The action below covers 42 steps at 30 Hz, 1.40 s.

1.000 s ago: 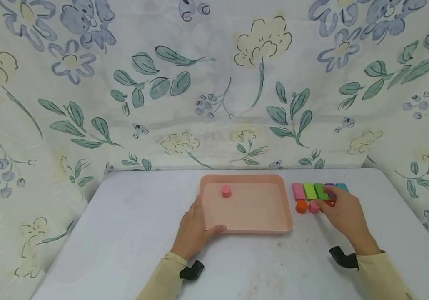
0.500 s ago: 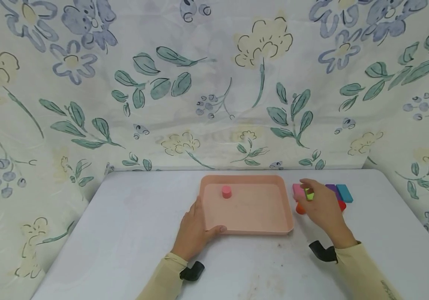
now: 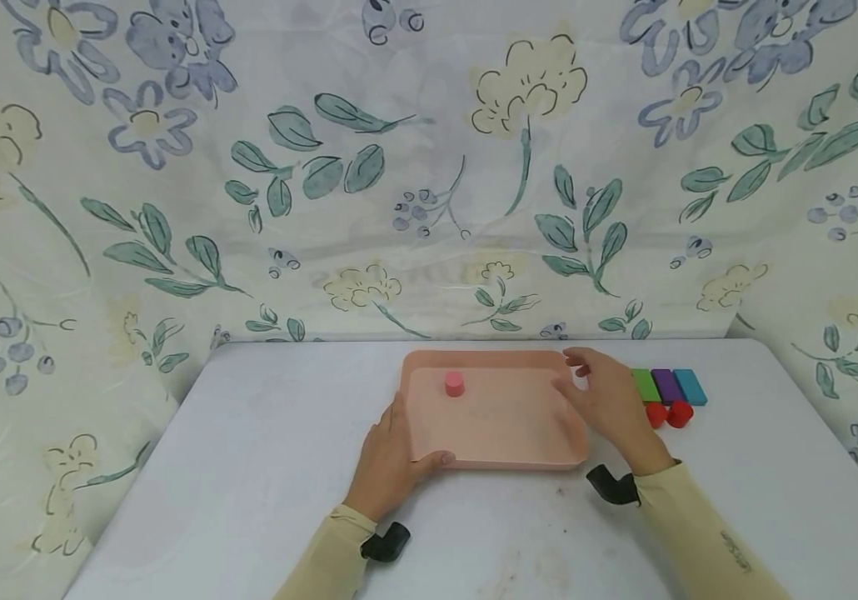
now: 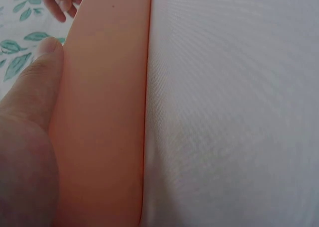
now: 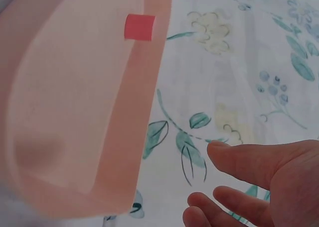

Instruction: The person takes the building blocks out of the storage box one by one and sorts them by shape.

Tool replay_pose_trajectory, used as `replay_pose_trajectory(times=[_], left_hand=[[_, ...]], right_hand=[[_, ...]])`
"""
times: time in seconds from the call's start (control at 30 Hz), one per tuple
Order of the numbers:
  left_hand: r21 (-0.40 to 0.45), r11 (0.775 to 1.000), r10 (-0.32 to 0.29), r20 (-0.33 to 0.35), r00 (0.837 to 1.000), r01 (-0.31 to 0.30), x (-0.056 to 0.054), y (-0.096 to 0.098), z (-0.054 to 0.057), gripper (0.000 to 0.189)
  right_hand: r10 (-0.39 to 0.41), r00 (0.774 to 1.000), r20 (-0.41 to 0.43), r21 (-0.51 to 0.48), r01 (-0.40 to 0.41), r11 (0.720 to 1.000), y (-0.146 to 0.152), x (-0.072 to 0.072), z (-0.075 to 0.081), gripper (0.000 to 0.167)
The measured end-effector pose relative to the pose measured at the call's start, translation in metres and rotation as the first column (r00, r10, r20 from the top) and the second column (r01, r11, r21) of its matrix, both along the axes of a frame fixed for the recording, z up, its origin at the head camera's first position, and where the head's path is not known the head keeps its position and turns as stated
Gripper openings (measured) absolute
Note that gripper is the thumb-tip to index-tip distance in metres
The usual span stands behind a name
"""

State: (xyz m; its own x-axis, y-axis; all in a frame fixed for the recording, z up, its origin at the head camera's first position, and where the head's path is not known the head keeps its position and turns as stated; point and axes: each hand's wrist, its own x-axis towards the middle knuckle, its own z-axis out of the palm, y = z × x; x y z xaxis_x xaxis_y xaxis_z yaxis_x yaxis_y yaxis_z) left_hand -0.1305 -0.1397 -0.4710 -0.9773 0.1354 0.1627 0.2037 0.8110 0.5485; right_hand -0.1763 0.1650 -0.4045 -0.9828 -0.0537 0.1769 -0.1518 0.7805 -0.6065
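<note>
In the head view, a shallow peach-coloured tray [image 3: 507,464] lies on the white table. My left hand [image 3: 382,467] holds its front left corner, fingers along the left side and thumb at the front rim. The thumb [image 4: 42,67] also shows at the tray wall in the left wrist view. A small pink cylinder [image 3: 455,384] stands inside the tray, towards the back left. Over the tray's right edge hovers my right hand [image 3: 612,404], thumb and fingers apart. In the right wrist view nothing shows between the thumb [image 5: 244,160] and the loosely bent fingers.
Right of the tray, green [image 3: 646,386], purple [image 3: 668,387] and blue [image 3: 690,387] blocks stand in a row. Two red pieces [image 3: 680,414] sit in front of them. My right hand hides the row's left end. A flowered cloth [image 3: 429,208] hangs behind the table.
My right hand has moved left from the coloured pieces to the tray's right edge, uncovering the purple and blue blocks and the red pieces. My left hand, the tray and its pink cylinder stay put.
</note>
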Motion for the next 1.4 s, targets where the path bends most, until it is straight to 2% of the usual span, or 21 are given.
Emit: replay_pose_trajectory(times=[0.2, 0.47, 0.8, 0.93, 1.23, 1.4], left_hand=[[0.000, 1.000, 0.009, 0.018, 1.000, -0.009, 0.000, 0.000, 0.001, 0.117], [0.001, 1.000, 0.005, 0.012, 1.000, -0.005, 0.001, 0.001, 0.001, 0.116], [0.002, 1.000, 0.006, 0.022, 1.000, -0.006, 0.001, 0.002, 0.003, 0.117], [0.000, 1.000, 0.006, 0.025, 1.000, -0.006, 0.001, 0.002, 0.003, 0.116], [-0.009, 1.000, 0.007, 0.039, 0.999, -0.007, 0.000, 0.002, 0.003, 0.117], [-0.005, 1.000, 0.002, 0.028, 1.000, -0.002, 0.001, 0.002, 0.003, 0.116]], right_hand=[[0.058, 0.997, -0.044, -0.022, -0.059, 0.998, -0.011, -0.010, -0.001, 0.048], [0.071, 0.996, 0.049, -0.012, -0.070, 0.997, -0.028, -0.020, 0.003, 0.049], [0.114, 0.992, 0.060, -0.048, -0.111, 0.993, -0.044, -0.034, -0.009, 0.049], [0.114, 0.988, 0.106, -0.078, -0.106, 0.991, -0.053, -0.040, -0.012, 0.050], [0.127, 0.983, 0.129, 0.076, -0.138, 0.988, -0.072, -0.051, -0.014, 0.052], [0.201, 0.963, 0.179, -0.063, -0.193, 0.979, -0.079, -0.054, -0.018, 0.051]])
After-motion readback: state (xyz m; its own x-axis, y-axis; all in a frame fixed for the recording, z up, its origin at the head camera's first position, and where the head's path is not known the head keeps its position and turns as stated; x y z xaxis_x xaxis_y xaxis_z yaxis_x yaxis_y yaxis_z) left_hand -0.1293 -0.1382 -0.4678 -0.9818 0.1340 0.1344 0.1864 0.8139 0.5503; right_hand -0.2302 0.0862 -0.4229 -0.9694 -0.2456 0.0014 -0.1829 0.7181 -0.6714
